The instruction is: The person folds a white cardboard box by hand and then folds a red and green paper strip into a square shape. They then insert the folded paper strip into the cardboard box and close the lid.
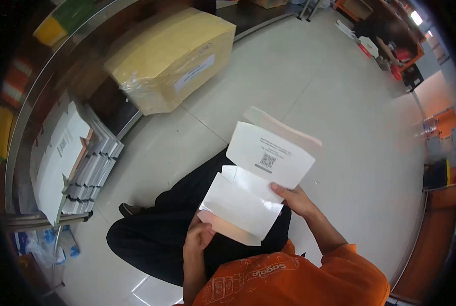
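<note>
A white cardboard box (244, 200), partly folded, is held over my lap. Its raised lid flap carries printed text and a QR code. My left hand (200, 235) grips the box's lower left corner, where the front flap folds outward. On the right edge, near the fold between lid and base, my right hand (293, 199) has its thumb on the inner face and its other fingers behind the board. The box's inside faces up, with nothing in it.
A large taped carton (172, 61) sits at the upper left. Flat white cardboard pieces (67, 153) are stacked on a low shelf at the left. Another person (386, 46) is at the upper right, near an orange-edged shelf. Grey floor tiles (360, 127) extend to the right.
</note>
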Available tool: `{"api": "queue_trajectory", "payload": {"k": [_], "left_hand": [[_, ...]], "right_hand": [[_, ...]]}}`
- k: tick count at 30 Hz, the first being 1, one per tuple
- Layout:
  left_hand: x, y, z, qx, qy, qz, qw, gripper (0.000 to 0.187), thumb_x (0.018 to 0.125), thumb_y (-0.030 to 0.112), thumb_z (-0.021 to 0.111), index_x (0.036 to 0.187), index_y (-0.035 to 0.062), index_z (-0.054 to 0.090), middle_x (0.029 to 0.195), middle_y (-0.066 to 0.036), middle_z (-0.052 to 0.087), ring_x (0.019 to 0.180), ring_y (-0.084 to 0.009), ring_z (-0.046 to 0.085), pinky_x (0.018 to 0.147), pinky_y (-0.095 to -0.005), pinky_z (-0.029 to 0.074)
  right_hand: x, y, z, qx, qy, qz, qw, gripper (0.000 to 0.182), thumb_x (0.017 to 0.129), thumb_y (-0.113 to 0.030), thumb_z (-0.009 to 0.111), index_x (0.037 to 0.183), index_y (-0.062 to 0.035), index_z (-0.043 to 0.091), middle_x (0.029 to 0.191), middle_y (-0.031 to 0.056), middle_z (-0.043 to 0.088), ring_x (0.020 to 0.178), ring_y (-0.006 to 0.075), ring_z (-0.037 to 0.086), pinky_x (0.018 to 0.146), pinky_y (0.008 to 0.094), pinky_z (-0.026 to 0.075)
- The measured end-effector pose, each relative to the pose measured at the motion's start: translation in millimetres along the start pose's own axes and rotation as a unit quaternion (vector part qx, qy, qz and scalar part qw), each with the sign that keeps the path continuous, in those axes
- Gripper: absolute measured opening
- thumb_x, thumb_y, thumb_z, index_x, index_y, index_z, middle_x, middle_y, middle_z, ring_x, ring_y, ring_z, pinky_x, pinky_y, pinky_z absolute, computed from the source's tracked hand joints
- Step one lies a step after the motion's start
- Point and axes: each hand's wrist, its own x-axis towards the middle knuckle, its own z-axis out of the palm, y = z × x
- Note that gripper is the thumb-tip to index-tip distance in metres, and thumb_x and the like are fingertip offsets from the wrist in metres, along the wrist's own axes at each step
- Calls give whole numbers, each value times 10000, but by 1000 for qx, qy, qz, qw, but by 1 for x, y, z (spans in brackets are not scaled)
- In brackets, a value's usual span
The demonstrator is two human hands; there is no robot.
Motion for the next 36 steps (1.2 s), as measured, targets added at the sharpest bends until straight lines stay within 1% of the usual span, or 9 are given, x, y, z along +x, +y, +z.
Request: {"api": "queue_trajectory", "payload": {"k": [3, 7, 11, 16, 20, 24, 29, 31, 36], "left_hand": [[-11, -10, 16, 103, 43, -12, 994, 730, 866, 114, 690, 1489, 36, 319, 1357, -114, 523, 1260, -235, 514, 1049, -380, 418], [-22, -27, 46, 288, 59, -114, 949, 840, 834, 115, 740, 1523, 44, 265, 1397, -140, 498, 1300, -265, 478, 1068, -404, 403], [-19, -7, 31, 124, -8, -158, 980, 900, 856, 198, 743, 1545, 60, 180, 1404, -185, 477, 1279, -268, 504, 1041, -403, 431], [63, 19, 76, 342, 81, 95, 931, 642, 922, 137, 682, 1436, -19, 331, 1318, -170, 554, 1204, -201, 544, 999, -378, 459], [109, -2, 68, 235, 105, 137, 957, 450, 931, 63, 652, 1316, -43, 446, 1224, -161, 617, 1129, -160, 586, 969, -349, 477], [103, -11, 74, 375, 133, 103, 912, 327, 943, 53, 619, 1239, -45, 521, 1079, -134, 686, 952, -154, 665, 824, -303, 536], [98, -35, 97, 544, 187, 284, 767, 370, 952, 31, 568, 1302, -60, 494, 1081, -200, 681, 907, -227, 693, 803, -346, 548], [96, -37, 113, 554, 197, 266, 764, 392, 962, 28, 530, 1338, -56, 459, 1086, -232, 669, 925, -276, 694, 809, -373, 545], [96, -43, 126, 635, 224, 219, 705, 456, 982, 24, 431, 1423, -42, 338, 1101, -302, 638, 960, -408, 680, 801, -432, 543]], "right_hand": [[8, -3, -4, -45, 43, -71, 996, 401, 982, -304, 628, 1142, 61, 671, 1002, 107, 703, 895, 125, 628, 720, 251, 520], [19, 0, -21, -70, 101, -77, 989, 367, 956, -276, 669, 1106, 59, 669, 971, 92, 709, 876, 126, 639, 801, 280, 517], [13, -13, -34, -140, 21, -62, 988, 327, 947, -226, 683, 1122, 49, 660, 979, 86, 714, 896, 130, 635, 816, 304, 515], [6, -5, -29, -194, -41, -75, 977, 305, 930, -224, 703, 1088, 35, 685, 978, 86, 721, 932, 152, 633, 848, 335, 510], [-3, -10, -30, -249, -12, -114, 962, 256, 929, -200, 699, 1020, 40, 698, 925, 80, 718, 860, 129, 631, 773, 314, 523], [7, -21, -36, -163, 93, -111, 976, 206, 935, -169, 682, 944, 35, 697, 817, 48, 692, 734, 92, 606, 660, 268, 509], [26, -3, -16, -285, 244, -262, 889, 234, 877, -165, 713, 769, 11, 604, 682, 81, 601, 540, 154, 546, 478, 312, 426], [25, -8, -4, -398, 299, -344, 797, 238, 839, -101, 700, 695, -25, 527, 665, 116, 535, 540, 283, 542, 479, 372, 443], [21, -7, 10, -530, 313, -355, 704, 134, 816, -77, 691, 786, -11, 579, 764, 103, 568, 655, 281, 586, 510, 393, 478]]}}
